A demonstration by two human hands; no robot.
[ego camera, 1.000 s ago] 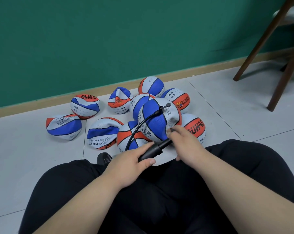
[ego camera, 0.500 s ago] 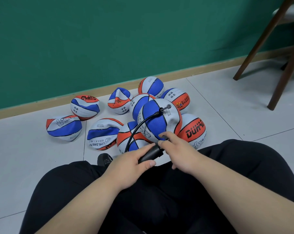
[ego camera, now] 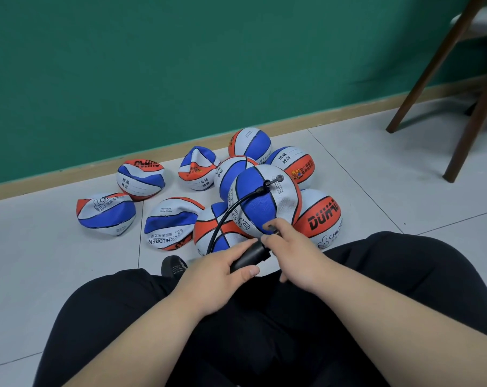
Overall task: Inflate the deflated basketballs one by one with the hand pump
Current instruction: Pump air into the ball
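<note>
Just below the basketball (ego camera: 264, 202), left grip (ego camera: 217, 277) clasps the pump (ego camera: 249, 255), right grip (ego camera: 295, 255) pinches its handle.

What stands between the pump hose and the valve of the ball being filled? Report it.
Nothing visible does. The hose arcs over the ball and its tip reaches the valve; the left hand and right hand sit low on the pump.
</note>
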